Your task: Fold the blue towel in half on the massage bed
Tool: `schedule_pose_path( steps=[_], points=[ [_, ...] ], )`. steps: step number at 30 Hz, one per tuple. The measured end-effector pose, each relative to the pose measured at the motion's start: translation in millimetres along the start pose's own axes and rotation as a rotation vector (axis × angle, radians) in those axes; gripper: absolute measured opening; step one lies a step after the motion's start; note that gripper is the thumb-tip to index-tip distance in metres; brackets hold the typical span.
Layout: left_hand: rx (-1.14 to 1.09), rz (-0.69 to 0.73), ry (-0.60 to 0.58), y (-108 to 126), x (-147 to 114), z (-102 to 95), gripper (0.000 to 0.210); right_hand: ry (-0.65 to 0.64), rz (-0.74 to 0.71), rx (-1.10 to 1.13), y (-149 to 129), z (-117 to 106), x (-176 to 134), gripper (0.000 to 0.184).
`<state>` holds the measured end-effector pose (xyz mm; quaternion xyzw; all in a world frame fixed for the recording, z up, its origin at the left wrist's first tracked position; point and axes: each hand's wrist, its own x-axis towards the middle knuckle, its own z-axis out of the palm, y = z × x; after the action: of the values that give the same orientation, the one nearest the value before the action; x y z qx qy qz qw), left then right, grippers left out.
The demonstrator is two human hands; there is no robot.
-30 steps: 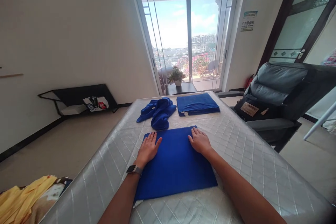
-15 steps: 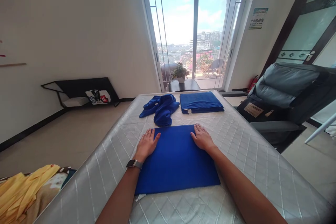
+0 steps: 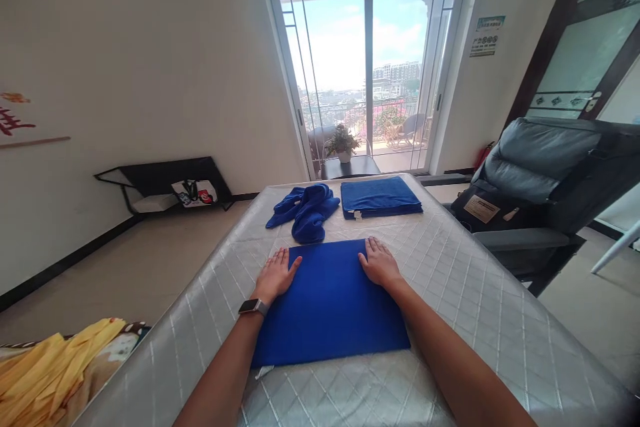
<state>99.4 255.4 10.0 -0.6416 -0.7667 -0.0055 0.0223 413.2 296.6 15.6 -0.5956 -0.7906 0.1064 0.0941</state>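
A blue towel [image 3: 330,307] lies flat and smooth in front of me on the quilted silver mattress [image 3: 465,320], a small white tag showing at its near left corner. My left hand [image 3: 276,275] rests flat on its far left corner, fingers stretched out and thumb apart. On the far right corner lies my right hand [image 3: 381,263], also flat with the fingers extended. Beyond them, a crumpled blue towel [image 3: 309,213] sits to the left. Beside it on the right is a neat stack of folded blue towels [image 3: 381,196].
A dark recliner [image 3: 545,167] with a bag on its seat stands right of the mattress. Yellow cloth [image 3: 60,360] lies in a heap at lower left. Past the far edge, a potted plant [image 3: 343,141] stands on a small table before the glass sliding door [image 3: 330,33].
The view has shifted slightly. Both hands stay flat on the far corners of the towel, and the towels look unchanged.
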Motion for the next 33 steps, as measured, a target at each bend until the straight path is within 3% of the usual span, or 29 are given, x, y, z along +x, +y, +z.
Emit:
schedule_pose_path(
  steps=[2, 4, 6, 10, 12, 14, 17, 20, 30, 33],
  points=[
    [0.060, -0.085, 0.052, 12, 0, -6.4, 0.083, 0.007, -0.002, 0.011, 0, 1, 0, 0.069],
    [0.091, -0.079, 0.151, 40, -1, -11.9, 0.085, 0.020, -0.005, 0.017, 0, 2, 1, 0.069],
    [0.050, 0.095, 0.218, 82, -4, -14.3, 0.084, 0.036, -0.007, 0.015, 1, 3, 1, 0.069],
    [-0.169, 0.409, 0.187, 174, -6, -9.4, 0.075, 0.044, -0.037, -0.023, 5, 6, 1, 0.065],
    [-0.248, 0.461, 0.163, 204, -5, -5.1, 0.067, 0.039, -0.074, -0.051, 8, 8, 0, 0.064],
    [-0.277, 0.453, 0.152, 215, -3, -1.0, 0.063, 0.040, -0.094, -0.062, 11, 10, 0, 0.064],
    [-0.279, 0.417, 0.144, 205, -2, 4.1, 0.067, 0.066, -0.073, -0.048, 10, 11, 1, 0.062],
    [-0.255, 0.370, 0.120, 176, 0, 7.0, 0.076, 0.079, -0.042, -0.028, 8, 11, 2, 0.064],
    [-0.117, 0.145, 0.053, 39, 4, 12.3, 0.077, 0.031, -0.020, -0.020, 3, 5, 2, 0.066],
    [-0.100, 0.092, 0.058, 9, 1, 15.0, 0.078, 0.026, -0.021, -0.035, 5, 6, 3, 0.066]
  ],
)
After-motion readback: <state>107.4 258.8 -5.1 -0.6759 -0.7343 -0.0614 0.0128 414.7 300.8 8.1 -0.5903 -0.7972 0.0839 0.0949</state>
